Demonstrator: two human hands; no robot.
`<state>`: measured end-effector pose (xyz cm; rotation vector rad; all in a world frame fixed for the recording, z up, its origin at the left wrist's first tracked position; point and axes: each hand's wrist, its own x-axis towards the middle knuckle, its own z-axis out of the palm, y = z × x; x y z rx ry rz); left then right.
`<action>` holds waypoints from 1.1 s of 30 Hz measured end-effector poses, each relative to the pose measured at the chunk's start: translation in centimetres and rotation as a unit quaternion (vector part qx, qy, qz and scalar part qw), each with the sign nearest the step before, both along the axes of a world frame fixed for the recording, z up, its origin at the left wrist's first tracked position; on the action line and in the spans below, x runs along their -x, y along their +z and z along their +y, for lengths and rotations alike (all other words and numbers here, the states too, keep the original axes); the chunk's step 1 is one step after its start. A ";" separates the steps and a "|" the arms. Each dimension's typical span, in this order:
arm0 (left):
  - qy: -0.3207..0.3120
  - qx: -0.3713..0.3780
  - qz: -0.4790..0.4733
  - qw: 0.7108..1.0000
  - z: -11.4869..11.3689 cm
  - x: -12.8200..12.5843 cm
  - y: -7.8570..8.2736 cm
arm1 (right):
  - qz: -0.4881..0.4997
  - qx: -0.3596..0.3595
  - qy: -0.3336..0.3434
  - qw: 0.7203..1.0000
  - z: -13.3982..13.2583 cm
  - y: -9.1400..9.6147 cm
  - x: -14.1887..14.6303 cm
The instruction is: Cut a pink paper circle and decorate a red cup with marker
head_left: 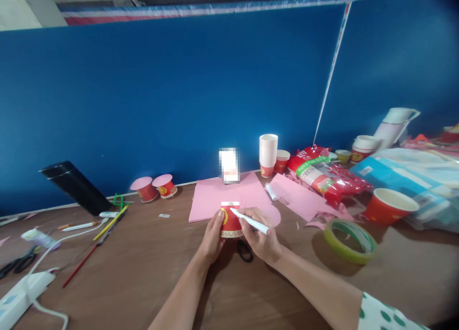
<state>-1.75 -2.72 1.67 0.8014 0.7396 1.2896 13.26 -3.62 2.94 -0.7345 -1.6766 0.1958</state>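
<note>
Turned upside down, a red paper cup (232, 223) with a yellow emblem is gripped at its left side by my left hand (214, 239). My right hand (265, 238) holds a white marker pen (255, 224), its tip pointing at the upper part of the cup; whether it touches cannot be made out. The right fingers also lie close to the cup's right side. Below the cup, a black scissors handle (245, 251) shows on the table, the rest hidden. Pink paper sheets (208, 201) lie just behind the cup.
A screen (229, 165) stands behind the pink sheets. Two cups with pink discs (145, 189) are at the left back, near a black tumbler (77, 186). At right are stacked cups (268, 153), a red cup bag (319, 174), a tape roll (349, 241) and a red cup (389, 208).
</note>
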 end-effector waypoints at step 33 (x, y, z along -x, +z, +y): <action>0.020 0.037 -0.015 0.999 0.1 0.2 -0.2 | -0.015 0.003 -0.006 1.000 -0.1 0.0 0.2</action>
